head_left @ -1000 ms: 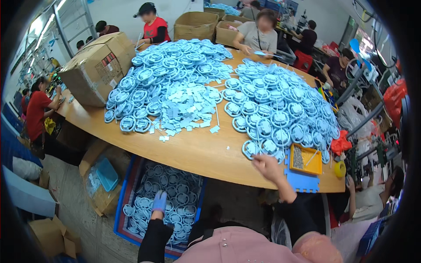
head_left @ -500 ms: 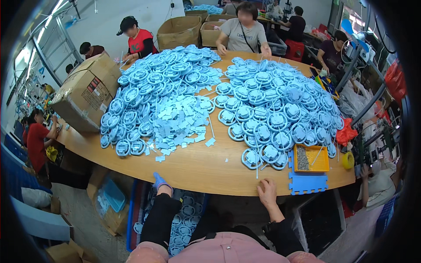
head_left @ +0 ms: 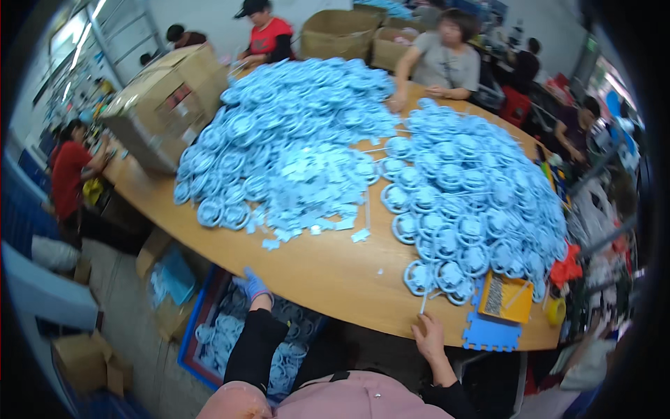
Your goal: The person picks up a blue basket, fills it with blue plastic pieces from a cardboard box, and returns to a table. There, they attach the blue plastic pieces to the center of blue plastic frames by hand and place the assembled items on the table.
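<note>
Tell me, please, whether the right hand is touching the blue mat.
Apart: the head view shows bare tabletop between the right hand and the blue mat.

I count one wooden table [head_left: 335, 279]; on it, two heaps of light-blue round plastic parts, one left [head_left: 300, 94] and one right [head_left: 467, 181], too many to number singly; one pile of small flat pieces [head_left: 314, 181] left of its middle; one carton [head_left: 160, 105] at its left end; one yellow tray [head_left: 520, 307], one blue foam mat [head_left: 492, 335] and one yellow tape roll [head_left: 556, 311] at its right end; one blue crate [head_left: 192, 333] below its near edge; two hands, left [head_left: 256, 288] and right [head_left: 430, 336], beside that edge.
</note>
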Motion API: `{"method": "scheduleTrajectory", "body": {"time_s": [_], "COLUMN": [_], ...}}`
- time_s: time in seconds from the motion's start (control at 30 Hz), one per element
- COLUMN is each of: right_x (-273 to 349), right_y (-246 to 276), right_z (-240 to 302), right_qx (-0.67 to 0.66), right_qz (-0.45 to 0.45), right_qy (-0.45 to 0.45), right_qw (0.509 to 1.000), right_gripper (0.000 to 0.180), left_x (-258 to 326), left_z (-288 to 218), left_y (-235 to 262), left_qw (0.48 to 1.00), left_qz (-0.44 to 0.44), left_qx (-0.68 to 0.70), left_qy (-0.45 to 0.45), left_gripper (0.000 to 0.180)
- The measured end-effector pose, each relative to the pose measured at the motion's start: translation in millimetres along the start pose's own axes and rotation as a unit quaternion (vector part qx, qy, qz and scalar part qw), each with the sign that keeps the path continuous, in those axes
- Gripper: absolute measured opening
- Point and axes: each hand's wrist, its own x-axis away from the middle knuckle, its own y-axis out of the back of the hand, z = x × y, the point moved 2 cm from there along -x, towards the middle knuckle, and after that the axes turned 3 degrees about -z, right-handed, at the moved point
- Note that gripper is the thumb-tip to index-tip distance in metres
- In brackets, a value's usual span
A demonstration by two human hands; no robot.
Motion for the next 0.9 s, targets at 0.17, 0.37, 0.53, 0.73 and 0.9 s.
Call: {"method": "scheduleTrajectory", "body": {"time_s": [0.17, 0.37, 0.53, 0.73, 0.9], "right_x": [-159.4, -324.8, -407.3, -492.6, -508.1], "right_y": [85.9, 178.6, 40.3, -80.6, -124.5], "right_z": [97.0, 203.7, 170.2, 132.8, 154.6], "right_qx": [-0.042, -0.192, -0.012, 0.091, 0.25], "right_qz": [-0.179, -0.372, -0.126, -0.002, 0.12], "right_qy": [0.134, 0.184, 0.227, 0.2, 0.195], "right_qw": [0.974, 0.889, 0.966, 0.975, 0.941], "right_gripper": [0.049, 0.035, 0.035, 0.047, 0.073], "left_x": [-49.7, -134.8, -190.3, -130.1, -90.1], "left_z": [-54.5, -131.8, -159.7, -153.4, -139.6], "left_y": [19.4, -42.5, -73.8, -93.5, -101.2], "left_qw": [0.895, 0.845, 0.827, 0.825, 0.839], "left_qz": [-0.044, -0.056, -0.018, 0.014, 0.072], "left_qx": [-0.284, -0.414, -0.45, -0.416, -0.434], "left_qy": [-0.34, -0.333, -0.335, -0.382, -0.321], "left_gripper": [0.079, 0.082, 0.078, 0.071, 0.07]}}
